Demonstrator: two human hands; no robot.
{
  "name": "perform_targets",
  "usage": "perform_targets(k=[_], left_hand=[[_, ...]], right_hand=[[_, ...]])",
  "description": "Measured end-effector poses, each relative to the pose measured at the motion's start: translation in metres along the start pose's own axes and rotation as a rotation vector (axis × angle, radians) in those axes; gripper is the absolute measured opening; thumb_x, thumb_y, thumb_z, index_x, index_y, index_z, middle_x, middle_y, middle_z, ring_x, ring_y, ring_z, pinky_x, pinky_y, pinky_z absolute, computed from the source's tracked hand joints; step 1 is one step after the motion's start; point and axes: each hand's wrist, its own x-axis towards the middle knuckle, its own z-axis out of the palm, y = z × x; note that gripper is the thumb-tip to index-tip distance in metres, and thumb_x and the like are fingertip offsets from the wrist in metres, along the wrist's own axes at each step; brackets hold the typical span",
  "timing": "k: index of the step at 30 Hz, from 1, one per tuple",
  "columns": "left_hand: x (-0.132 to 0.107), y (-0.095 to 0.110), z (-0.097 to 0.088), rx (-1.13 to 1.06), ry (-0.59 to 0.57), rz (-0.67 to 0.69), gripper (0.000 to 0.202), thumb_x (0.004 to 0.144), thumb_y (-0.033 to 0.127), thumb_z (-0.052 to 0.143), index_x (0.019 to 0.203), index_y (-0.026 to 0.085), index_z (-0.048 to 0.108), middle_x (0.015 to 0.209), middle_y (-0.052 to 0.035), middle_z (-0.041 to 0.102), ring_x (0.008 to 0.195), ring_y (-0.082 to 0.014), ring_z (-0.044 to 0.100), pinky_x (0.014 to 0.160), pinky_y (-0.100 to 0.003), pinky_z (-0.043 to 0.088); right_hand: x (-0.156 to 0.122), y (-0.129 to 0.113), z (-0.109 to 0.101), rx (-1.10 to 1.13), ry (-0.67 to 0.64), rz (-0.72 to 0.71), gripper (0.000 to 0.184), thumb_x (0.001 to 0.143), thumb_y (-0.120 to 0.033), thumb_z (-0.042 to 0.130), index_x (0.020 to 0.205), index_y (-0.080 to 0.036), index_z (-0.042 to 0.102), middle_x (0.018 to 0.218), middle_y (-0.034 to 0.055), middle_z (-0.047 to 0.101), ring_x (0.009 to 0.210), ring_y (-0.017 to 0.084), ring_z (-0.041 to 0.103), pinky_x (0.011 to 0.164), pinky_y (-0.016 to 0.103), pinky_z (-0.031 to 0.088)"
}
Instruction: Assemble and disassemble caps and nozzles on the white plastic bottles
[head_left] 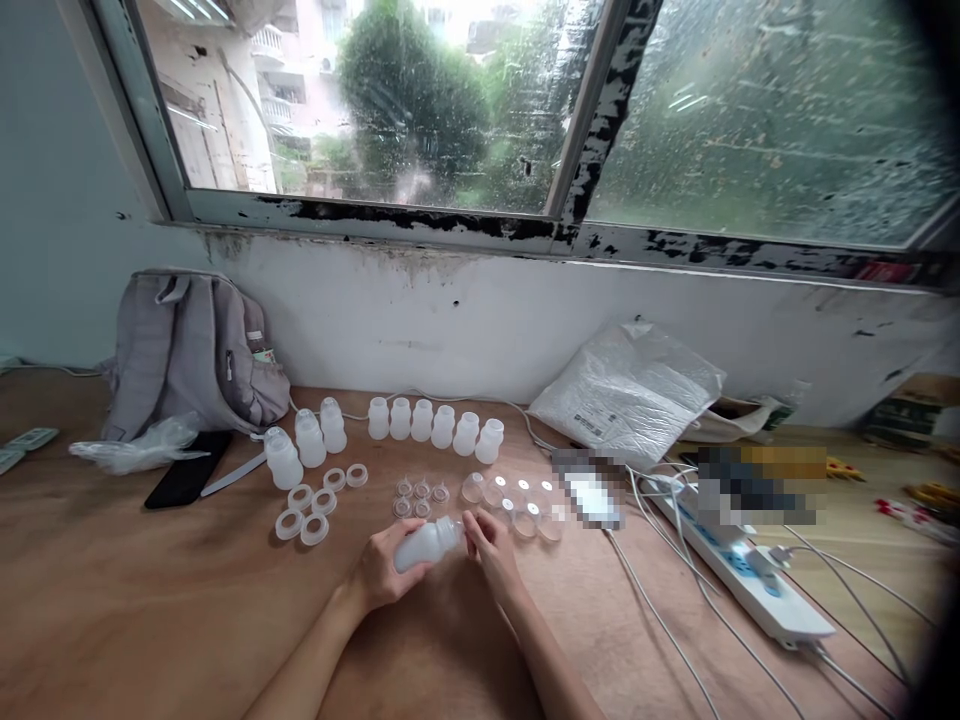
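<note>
A frosted white baby bottle (420,548) lies tilted in my left hand (381,572), whose fingers wrap round its body. My right hand (491,548) is closed at the bottle's top end, fingertips pinched there; the exact part between them is hidden. Just behind my hands are several small clear nipples (422,490). Several clear domed caps (523,500) stand behind my right hand. To the left lie several white collar rings (324,502).
Several open bottles (422,421) stand in a row near the wall, with three capped bottles (309,438) to their left. Farther left are a black phone (187,470) and a grey backpack (191,350). Cables and a power strip (750,570) lie right, below a silvery bag (630,390).
</note>
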Motion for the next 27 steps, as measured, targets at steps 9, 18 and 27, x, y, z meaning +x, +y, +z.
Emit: perform_targets(k=[9, 18, 27], left_hand=[[0.001, 0.005, 0.018, -0.176, 0.071, -0.137, 0.038, 0.070, 0.037, 0.056, 0.101, 0.017, 0.050, 0.091, -0.0062, 0.063, 0.079, -0.0186, 0.060, 0.069, -0.027, 0.048], [0.006, 0.007, 0.024, -0.411, 0.038, -0.245, 0.034, 0.072, 0.039, 0.054, 0.094, 0.014, 0.052, 0.087, -0.0078, 0.064, 0.078, -0.0195, 0.061, 0.068, -0.029, 0.048], [0.002, 0.015, 0.035, -0.374, 0.181, -0.301, 0.044, 0.060, 0.035, 0.066, 0.098, 0.019, 0.051, 0.090, -0.0053, 0.061, 0.081, -0.0192, 0.057, 0.072, -0.030, 0.045]], right_hand=[[-0.004, -0.013, 0.010, 0.193, -0.156, 0.144, 0.027, 0.067, -0.041, 0.064, 0.080, -0.017, 0.064, 0.075, 0.0041, 0.062, 0.076, 0.020, 0.056, 0.072, 0.031, 0.042], [-0.008, -0.009, 0.016, 0.380, -0.164, 0.184, 0.027, 0.071, -0.035, 0.061, 0.093, -0.019, 0.062, 0.088, 0.0054, 0.062, 0.081, 0.019, 0.054, 0.073, 0.030, 0.040], [-0.009, -0.005, 0.020, 0.425, -0.100, 0.199, 0.025, 0.070, -0.037, 0.063, 0.086, -0.018, 0.064, 0.081, 0.0046, 0.062, 0.076, 0.020, 0.055, 0.067, 0.030, 0.041]])
